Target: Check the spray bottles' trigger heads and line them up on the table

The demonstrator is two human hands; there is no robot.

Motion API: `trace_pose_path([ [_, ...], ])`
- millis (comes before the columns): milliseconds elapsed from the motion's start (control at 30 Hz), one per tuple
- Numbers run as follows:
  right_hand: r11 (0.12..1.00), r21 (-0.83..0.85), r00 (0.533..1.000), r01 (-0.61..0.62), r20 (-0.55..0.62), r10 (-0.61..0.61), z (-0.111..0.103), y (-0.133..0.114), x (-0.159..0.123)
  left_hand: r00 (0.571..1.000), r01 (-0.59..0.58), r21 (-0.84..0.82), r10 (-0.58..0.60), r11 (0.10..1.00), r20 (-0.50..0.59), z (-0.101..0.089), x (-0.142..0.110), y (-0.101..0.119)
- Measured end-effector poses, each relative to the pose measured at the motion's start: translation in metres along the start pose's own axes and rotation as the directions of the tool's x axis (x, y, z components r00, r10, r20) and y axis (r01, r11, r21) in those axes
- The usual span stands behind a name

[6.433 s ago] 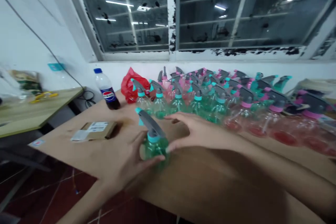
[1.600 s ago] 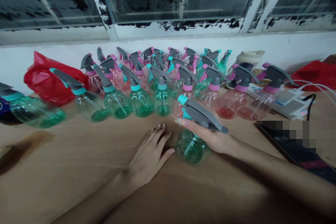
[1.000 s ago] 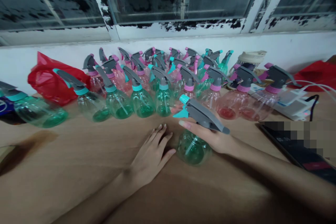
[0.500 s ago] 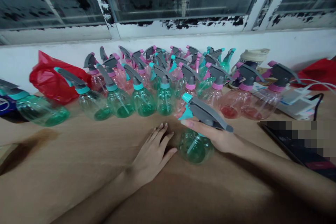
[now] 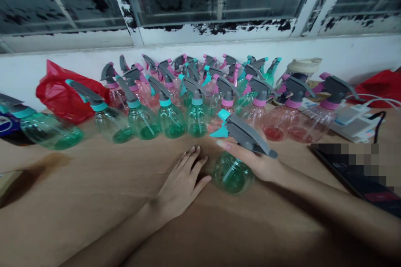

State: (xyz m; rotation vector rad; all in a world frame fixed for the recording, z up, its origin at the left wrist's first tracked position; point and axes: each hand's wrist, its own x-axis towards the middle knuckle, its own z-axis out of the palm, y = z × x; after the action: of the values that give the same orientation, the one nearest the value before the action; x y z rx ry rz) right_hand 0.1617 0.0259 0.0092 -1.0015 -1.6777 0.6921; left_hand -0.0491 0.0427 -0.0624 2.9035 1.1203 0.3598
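Observation:
My right hand (image 5: pixel 250 159) is wrapped round the neck of a green see-through spray bottle (image 5: pixel 233 177), just under its grey head with turquoise nozzle and trigger. One finger lies along the near side below the trigger (image 5: pixel 219 131); other fingertips show behind the head. The bottle is upright, slightly tilted; I cannot tell whether its base touches the table. To its left, my left hand (image 5: pixel 181 187) lies palm down on the wooden table (image 5: pixel 103 200), fingers spread, holding nothing. Beyond both hands stands a row of similar bottles, among them a green one (image 5: pixel 197 121) and a pink one (image 5: pixel 277 123).
Several more spray bottles crowd behind the front row, against the wall. A red plastic bag (image 5: pixel 67 94) is at the back left. A white device with cables (image 5: pixel 355 123) and a dark flat device (image 5: pixel 347 175), partly pixelated, are on the right.
The turquoise trigger of the held bottle has swung outward to the left, away from the neck. My right fingers have loosened slightly. My left hand stays in place.

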Motion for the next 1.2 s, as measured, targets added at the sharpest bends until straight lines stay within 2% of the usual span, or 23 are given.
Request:
trace_pose_path([
  [267,0.998,-0.054,0.999,0.041,-0.013,-0.042,0.0002,-0.0001,-0.0003,1.0,0.0,0.009,0.0,1.0,-0.004,0.0007,-0.0002,-0.0009],
  [433,0.998,-0.058,1.0,0.003,-0.001,-0.003,-0.0007,0.0024,-0.0018,1.0,-0.005,0.012,0.005,1.0,-0.02,0.0009,-0.0006,-0.0009],
  [567,1.0,0.004,1.0,0.011,0.004,-0.011,0.0003,0.0024,-0.0017,1.0,-0.002,0.016,0.002,1.0,-0.01,-0.0002,-0.0003,-0.0004],
  [767,0.988,0.146,0.997,-0.05,0.059,0.042,0.0013,-0.0028,-0.0004,1.0,-0.006,0.008,0.006,1.0,-0.007,0.0007,-0.0001,-0.0007],
  [900,0.994,0.105,0.999,-0.028,0.038,0.024,-0.0001,-0.0035,-0.0004,1.0,-0.006,0.011,0.006,1.0,0.001,0.0002,0.0,-0.0006],
  [1033,0.996,0.026,0.996,-0.083,0.029,0.082,-0.0018,-0.0001,-0.0005,1.0,-0.007,0.017,0.008,1.0,-0.007,0.001,-0.0001,-0.001],
  [1200,0.994,0.038,0.991,-0.105,0.083,0.102,-0.0029,0.0033,0.0016,1.0,-0.006,0.028,0.006,1.0,-0.027,0.0039,-0.0009,-0.0023],
])
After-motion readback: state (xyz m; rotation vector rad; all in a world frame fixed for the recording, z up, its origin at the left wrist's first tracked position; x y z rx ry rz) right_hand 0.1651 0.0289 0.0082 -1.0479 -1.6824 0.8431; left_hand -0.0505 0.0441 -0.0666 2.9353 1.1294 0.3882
